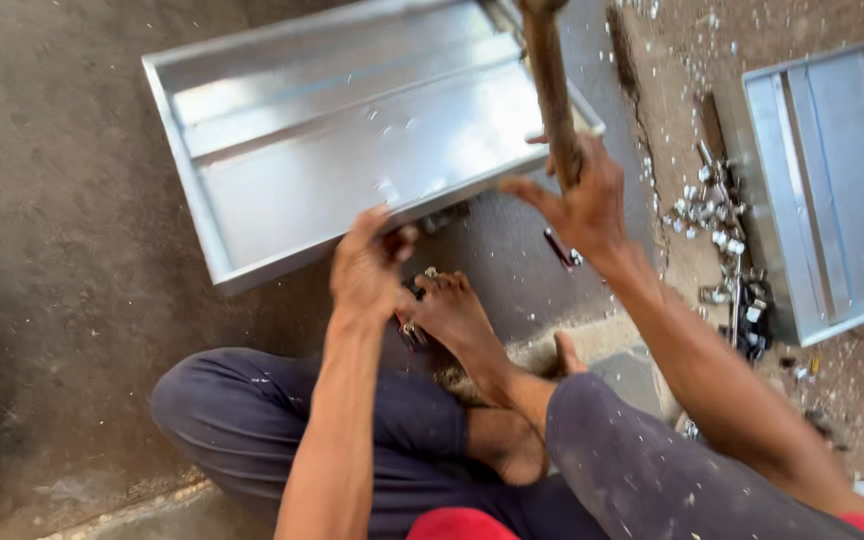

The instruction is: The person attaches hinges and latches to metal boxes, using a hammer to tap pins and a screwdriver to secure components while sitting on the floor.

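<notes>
1. A large sheet-metal tray (pixel 352 130) was seen lying on the concrete floor (pixel 62 250) in front of a seated person.
2. A wooden handle (pixel 553 90) was gripped by the right hand (pixel 582 200) just past the tray's near right corner; the lower fingers were wrapped tightly round it, while the forefinger and thumb were spread outward.
3. The head of the handle's tool was cut off by the upper frame edge and could not be identified.
4. The left hand (pixel 367 270) was held at the tray's near edge, its fingers curled against the rim; whether anything was pinched could not be told.
5. A bare foot (pixel 452 315) was placed just below that same edge, beside the left hand.
6. A second metal tray (pixel 832 180) lay well to the right of the first.
7. Small metal fittings (pixel 712 215) were scattered between the two trays.
</notes>
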